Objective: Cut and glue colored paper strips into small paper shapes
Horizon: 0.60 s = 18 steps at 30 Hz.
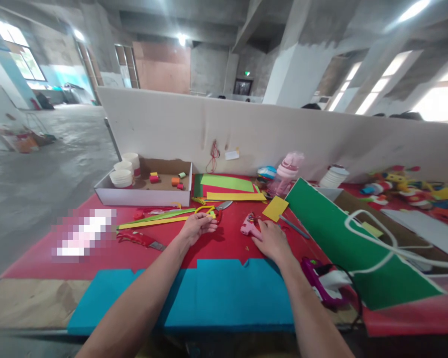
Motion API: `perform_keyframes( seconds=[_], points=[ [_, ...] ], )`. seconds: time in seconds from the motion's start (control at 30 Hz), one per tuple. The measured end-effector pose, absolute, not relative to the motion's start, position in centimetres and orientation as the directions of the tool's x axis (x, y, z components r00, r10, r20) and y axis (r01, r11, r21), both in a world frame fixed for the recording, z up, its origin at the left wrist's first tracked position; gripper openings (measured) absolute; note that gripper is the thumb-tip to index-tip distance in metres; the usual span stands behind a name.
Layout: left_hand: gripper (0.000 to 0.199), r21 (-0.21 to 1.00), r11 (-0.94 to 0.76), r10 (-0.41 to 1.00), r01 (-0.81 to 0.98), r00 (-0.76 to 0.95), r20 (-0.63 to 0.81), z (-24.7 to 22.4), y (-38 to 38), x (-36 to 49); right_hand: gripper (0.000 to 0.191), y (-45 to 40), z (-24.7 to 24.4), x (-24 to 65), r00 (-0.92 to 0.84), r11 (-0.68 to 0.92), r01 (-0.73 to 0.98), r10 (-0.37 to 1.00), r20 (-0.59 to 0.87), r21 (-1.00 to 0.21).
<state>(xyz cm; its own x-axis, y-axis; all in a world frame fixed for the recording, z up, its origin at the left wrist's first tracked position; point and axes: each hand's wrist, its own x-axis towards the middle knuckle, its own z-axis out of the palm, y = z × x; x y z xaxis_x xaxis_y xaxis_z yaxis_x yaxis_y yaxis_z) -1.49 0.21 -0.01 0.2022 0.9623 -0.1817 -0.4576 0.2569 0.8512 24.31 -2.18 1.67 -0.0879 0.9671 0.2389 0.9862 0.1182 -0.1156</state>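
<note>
My left hand (197,227) is closed in a pinch over the red mat, with a small yellow-green piece (212,214) at its fingertips. Just behind it lie scissors (224,205) with yellow and red about the handles, partly covered by the hand. My right hand (274,239) has its fingers curled at the handle of a pink hot glue gun (249,226), which lies on its side with its front toward the left. A red-handled utility knife (136,238) and yellow and green paper strips (153,221) are left of my left hand.
Blue sheets (227,293) cover the front edge. A box (145,199) at the back left holds paper cups (121,178) and small coloured rolls. On the right, a green board (343,243) leans beside a purple power strip (323,288) with a white cable. A yellow square (275,208) lies behind my right hand.
</note>
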Motion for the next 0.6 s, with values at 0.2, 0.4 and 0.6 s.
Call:
perform_keyframes(
  seconds=[0.2, 0.4, 0.6],
  points=[
    [0.016, 0.862, 0.229, 0.971, -0.452, 0.170, -0.169, 0.2, 0.2, -1.5, 0.022, -1.7, 2.0, 15.7, -0.087, 0.417, 0.431, 0.902, 0.423, -0.800],
    [0.027, 0.885, 0.190, 0.977, -0.426, 0.167, -0.129, -0.2, 0.5, -1.7, 0.028, -0.1, -0.9, 11.5, 0.096, 0.170, -0.147, 0.983, 0.157, -0.974],
    [0.031, 0.923, 0.194, 0.977, -0.332, 0.153, -0.150, -0.1, 0.2, -1.1, 0.043, -0.5, -0.7, 12.4, 0.024, 0.139, -0.302, 0.990, 0.138, -0.943]
  ],
)
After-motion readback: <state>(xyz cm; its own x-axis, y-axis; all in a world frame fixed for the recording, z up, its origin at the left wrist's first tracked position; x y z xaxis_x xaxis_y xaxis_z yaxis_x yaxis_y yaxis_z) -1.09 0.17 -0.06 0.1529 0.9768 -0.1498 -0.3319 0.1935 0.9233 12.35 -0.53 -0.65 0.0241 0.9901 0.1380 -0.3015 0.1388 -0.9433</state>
